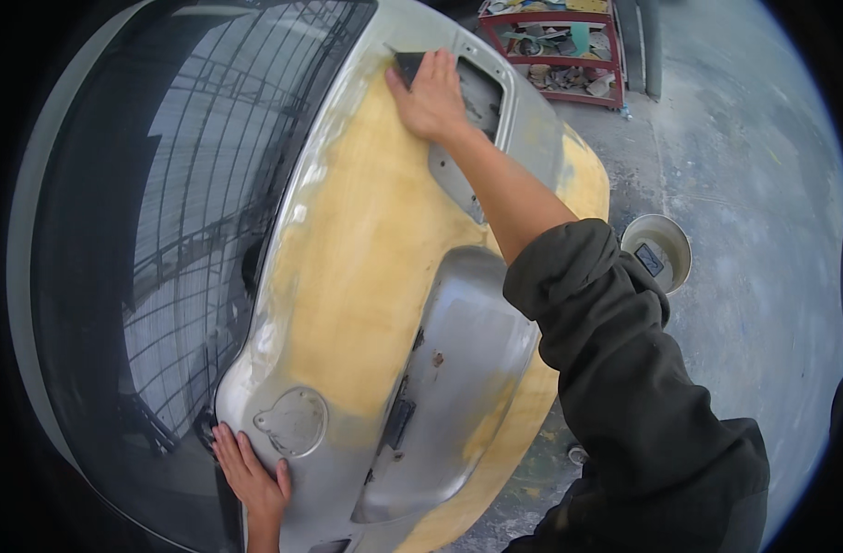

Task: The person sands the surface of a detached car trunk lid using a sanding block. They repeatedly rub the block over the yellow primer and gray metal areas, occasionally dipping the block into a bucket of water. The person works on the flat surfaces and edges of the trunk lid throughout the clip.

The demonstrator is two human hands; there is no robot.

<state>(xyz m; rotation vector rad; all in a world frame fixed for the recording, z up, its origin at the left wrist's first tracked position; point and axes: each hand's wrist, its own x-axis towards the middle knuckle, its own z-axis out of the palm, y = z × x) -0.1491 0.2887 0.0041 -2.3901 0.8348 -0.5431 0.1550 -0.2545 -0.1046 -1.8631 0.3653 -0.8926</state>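
Observation:
Before me is the rear of a silver car, its body panel (357, 267) covered with a broad patch of sanded yellow filler. At the patch's far end, my right hand (430, 100) presses a dark piece of sandpaper (407, 64) to the metal beside the lamp opening (481, 97). Only a corner of the sheet shows; the rest is under the fingers. My left hand (253, 475) rests flat on the bare silver panel near the lower edge of the glass, fingers stretched out, holding nothing. A round badge-like recess (294, 422) lies just beside it.
The dark rear window (191, 184) fills the left side. Below it is a recessed plate area (458, 369) with rust spots. On the floor at right stands a bucket (656, 249) with liquid and a dark block inside. A red shelf cart (569, 55) stands at the back.

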